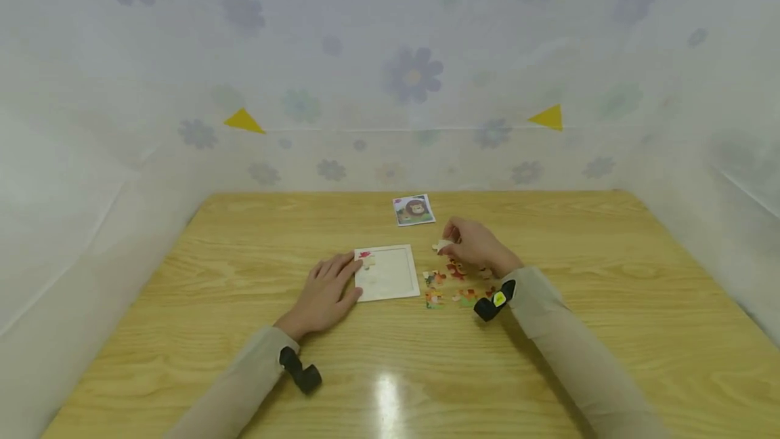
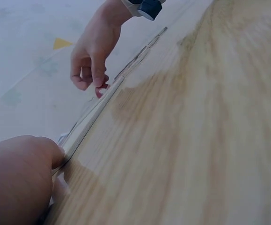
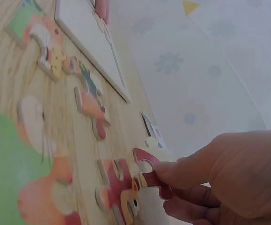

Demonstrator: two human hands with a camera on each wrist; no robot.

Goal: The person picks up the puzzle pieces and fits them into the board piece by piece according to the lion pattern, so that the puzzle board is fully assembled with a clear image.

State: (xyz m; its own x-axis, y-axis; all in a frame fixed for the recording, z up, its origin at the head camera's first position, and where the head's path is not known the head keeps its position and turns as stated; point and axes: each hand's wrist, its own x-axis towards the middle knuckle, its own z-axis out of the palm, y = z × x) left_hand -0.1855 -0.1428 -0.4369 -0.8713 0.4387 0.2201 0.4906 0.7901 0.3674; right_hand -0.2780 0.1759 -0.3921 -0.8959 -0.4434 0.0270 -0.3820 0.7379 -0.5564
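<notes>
My left hand (image 1: 326, 293) rests at the left side of a white puzzle tray (image 1: 393, 278), fingers extended and thumb by its near corner. A puzzle piece (image 1: 368, 261) lies in the tray's upper left corner. Between thumb and fingers, my right hand (image 1: 480, 244) pinches a jigsaw piece (image 1: 443, 246) to the right of the tray; its red and cream face shows in the right wrist view, where the thumb (image 3: 186, 168) presses on it. Several loose jigsaw pieces (image 1: 434, 278) lie picture side up below the right hand, some of them partly hidden by it.
A small picture card (image 1: 414, 210) showing a lion lies at the back of the wooden table (image 1: 274, 222). Patterned white sheeting (image 1: 365, 73) with two yellow triangles (image 1: 548, 118) encloses the table's back and sides.
</notes>
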